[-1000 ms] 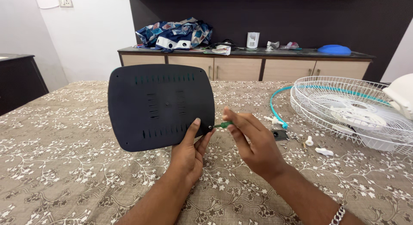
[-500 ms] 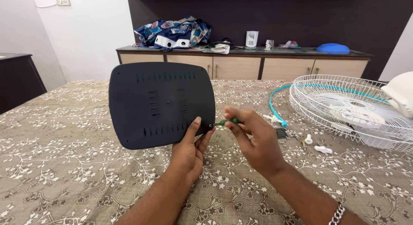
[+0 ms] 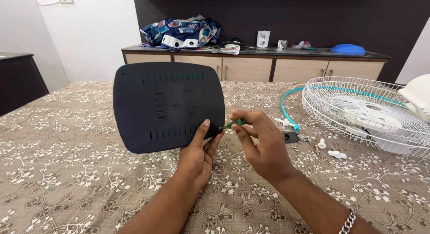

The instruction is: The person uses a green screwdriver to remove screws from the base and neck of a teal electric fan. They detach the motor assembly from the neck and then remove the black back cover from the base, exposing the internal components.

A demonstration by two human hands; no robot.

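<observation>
Dark slotted panel (image 3: 168, 106) held upright above the patterned bedspread (image 3: 67, 171), with a small green-handled screwdriver (image 3: 234, 123) at its lower right corner.

The left hand (image 3: 197, 155) grips the panel's lower right edge, thumb pressed on the front face and fingers curled behind it, so the panel stands nearly vertical in the middle of the view, clear of the cloth. The right hand (image 3: 260, 144) pinches the screwdriver's green handle between thumb and fingertips, with the tip meeting the panel's corner just beside the left thumb. To the right on the cloth lie a white wire fan guard (image 3: 358, 104), a teal ring (image 3: 286, 106) and a few small white and dark parts (image 3: 322, 146). Behind stands a low wooden cabinet (image 3: 251, 68) with a bundle of patterned cloth (image 3: 183, 31) on it.
</observation>
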